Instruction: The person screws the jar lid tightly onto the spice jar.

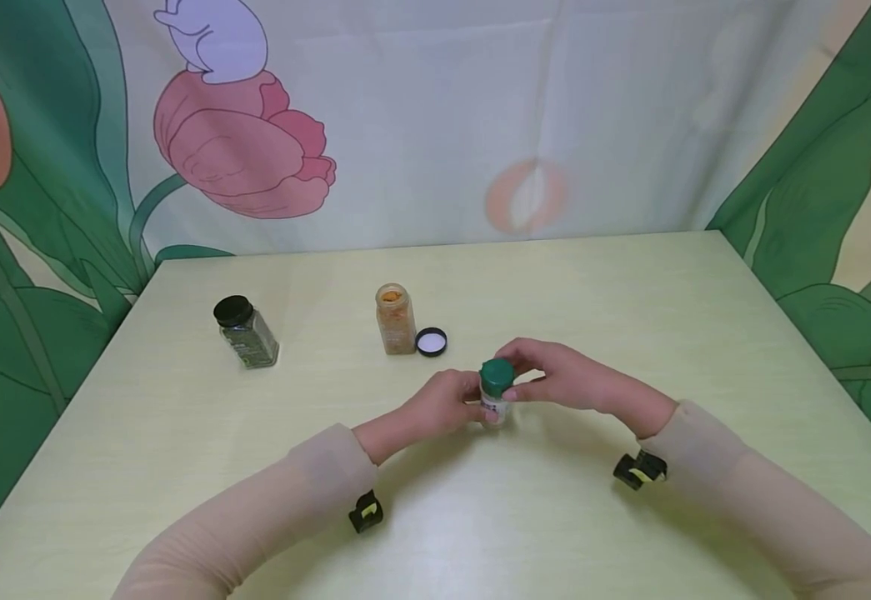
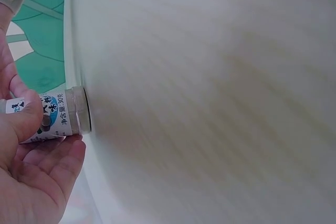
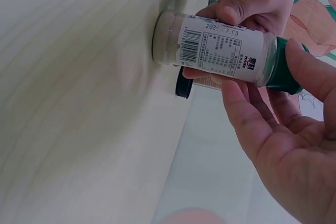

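Observation:
A small clear seasoning jar (image 3: 220,48) with a white printed label and a green cap (image 1: 497,377) stands near the middle of the table, its base close on the tabletop. My left hand (image 1: 438,406) grips the jar's body from the left, thumb across the label in the left wrist view. From the right, my right hand (image 1: 566,377) holds the green cap, with its thumb pressed on the cap's side and its fingers around the far side. Pale contents show at the jar's bottom (image 2: 79,111).
An uncapped glass jar of orange seasoning (image 1: 396,325) stands beyond my hands, a black lid (image 1: 431,342) lying upturned beside it. Farther left is a black-capped jar of green flakes (image 1: 249,333). A patterned curtain (image 1: 420,125) hangs behind the table (image 1: 630,292).

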Motion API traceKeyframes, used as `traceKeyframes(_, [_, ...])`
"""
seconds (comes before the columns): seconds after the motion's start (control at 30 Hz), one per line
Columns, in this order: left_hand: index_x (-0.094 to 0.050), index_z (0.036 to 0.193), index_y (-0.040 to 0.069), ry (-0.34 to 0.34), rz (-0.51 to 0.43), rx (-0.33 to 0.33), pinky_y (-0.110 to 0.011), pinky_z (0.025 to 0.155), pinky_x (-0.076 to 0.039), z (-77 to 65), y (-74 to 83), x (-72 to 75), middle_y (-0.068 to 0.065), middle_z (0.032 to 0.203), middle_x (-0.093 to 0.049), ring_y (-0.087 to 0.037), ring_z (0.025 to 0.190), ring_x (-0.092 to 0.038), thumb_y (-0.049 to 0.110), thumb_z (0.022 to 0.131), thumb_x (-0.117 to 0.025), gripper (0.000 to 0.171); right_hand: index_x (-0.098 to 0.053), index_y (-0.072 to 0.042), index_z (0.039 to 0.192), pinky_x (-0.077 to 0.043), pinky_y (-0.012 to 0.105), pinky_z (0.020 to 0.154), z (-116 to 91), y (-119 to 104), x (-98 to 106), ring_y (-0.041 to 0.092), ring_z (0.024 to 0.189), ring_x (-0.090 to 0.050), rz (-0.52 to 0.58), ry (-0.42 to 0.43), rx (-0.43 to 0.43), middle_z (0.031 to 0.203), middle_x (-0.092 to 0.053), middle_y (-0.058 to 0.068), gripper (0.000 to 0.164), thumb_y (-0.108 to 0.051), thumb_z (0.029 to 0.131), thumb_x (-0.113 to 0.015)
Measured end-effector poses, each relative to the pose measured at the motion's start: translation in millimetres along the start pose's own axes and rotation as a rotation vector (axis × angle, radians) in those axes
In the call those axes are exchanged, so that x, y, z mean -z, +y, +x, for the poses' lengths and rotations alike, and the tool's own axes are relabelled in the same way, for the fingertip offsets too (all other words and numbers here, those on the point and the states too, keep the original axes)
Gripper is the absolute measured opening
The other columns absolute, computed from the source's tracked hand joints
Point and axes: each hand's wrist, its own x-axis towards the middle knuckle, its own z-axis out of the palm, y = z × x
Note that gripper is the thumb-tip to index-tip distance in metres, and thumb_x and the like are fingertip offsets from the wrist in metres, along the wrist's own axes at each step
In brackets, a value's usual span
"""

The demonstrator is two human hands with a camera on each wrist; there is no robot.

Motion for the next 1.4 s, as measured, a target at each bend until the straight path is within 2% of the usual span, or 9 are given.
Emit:
traceKeyframes(0.17, [-0.071,0.111,-0.003,-0.003,0.003,0.008,-0.029,0.097,-0.056,0.8,0.2,1.0,-0.017,0.117,-0.077,-0.027,0.121,-0.070,0.012,0.093,-0.075,0.023,-0.056,0.001,0.131,-0.057,0.046,0.105,1.2,0.6,1.0,0.039,0.126,-0.062,0.016,0.000,-0.012,0.131,-0.064,0.020,0.039,-0.008,0.096,-0.071])
traceKeyframes(0.33, [-0.071,0.112,-0.003,-0.006,0.006,0.017,-0.030,0.098,-0.056,1.8,-0.6,1.6,-0.017,0.118,-0.077,-0.026,0.119,-0.070,0.013,0.093,-0.075,0.025,-0.048,0.000,0.142,-0.052,0.053,0.110,1.4,1.0,4.0,0.039,0.129,-0.059,0.035,-0.049,0.004,0.137,-0.062,0.022,0.051,-0.006,0.096,-0.069])
traceKeyframes(0.47, [-0.070,0.114,-0.003,-0.008,-0.005,0.011,-0.033,0.101,-0.056,1.7,-2.1,1.6,-0.017,0.119,-0.076,-0.028,0.121,-0.070,0.012,0.093,-0.074,0.026,-0.052,0.000,0.140,-0.050,0.056,0.112,2.4,0.8,5.6,0.040,0.130,-0.059,0.020,-0.069,0.028,0.136,-0.063,0.021,0.045,-0.005,0.098,-0.066])
traceKeyframes(0.83, [-0.070,0.118,-0.003,-0.005,-0.015,0.023,-0.039,0.110,-0.053,1.7,-1.8,1.6,-0.017,0.124,-0.074,-0.029,0.126,-0.067,0.011,0.094,-0.073,0.028,-0.056,0.002,0.134,-0.057,0.047,0.105,3.5,1.7,1.1,0.039,0.126,-0.062,-0.006,-0.004,0.015,0.133,-0.064,0.022,0.039,-0.003,0.097,-0.067])
traceKeyframes(1.1, [-0.070,0.115,-0.002,0.002,-0.010,0.031,-0.036,0.105,-0.055,2.7,-1.8,0.8,-0.017,0.120,-0.076,-0.027,0.122,-0.070,0.010,0.093,-0.074,0.025,-0.057,0.003,0.130,-0.056,0.049,0.106,2.2,-0.7,0.3,0.039,0.124,-0.062,0.002,0.005,0.015,0.131,-0.063,0.022,0.035,-0.004,0.097,-0.067])
traceKeyframes(1.33, [-0.070,0.116,-0.003,-0.001,-0.005,0.029,-0.039,0.109,-0.053,3.6,-1.8,0.1,-0.018,0.122,-0.075,-0.029,0.125,-0.068,0.009,0.093,-0.074,0.026,-0.049,0.002,0.144,-0.053,0.053,0.109,0.2,-2.6,3.6,0.040,0.128,-0.059,0.012,-0.040,0.004,0.135,-0.063,0.022,0.051,-0.007,0.098,-0.068])
traceKeyframes(1.4, [-0.070,0.116,-0.003,-0.001,0.002,0.024,-0.039,0.109,-0.054,3.6,-1.7,0.4,-0.017,0.121,-0.075,-0.029,0.124,-0.069,0.009,0.093,-0.074,0.026,-0.049,0.001,0.144,-0.052,0.053,0.110,0.4,-3.1,4.2,0.040,0.128,-0.060,0.008,-0.043,0.008,0.135,-0.063,0.022,0.050,-0.008,0.098,-0.067])
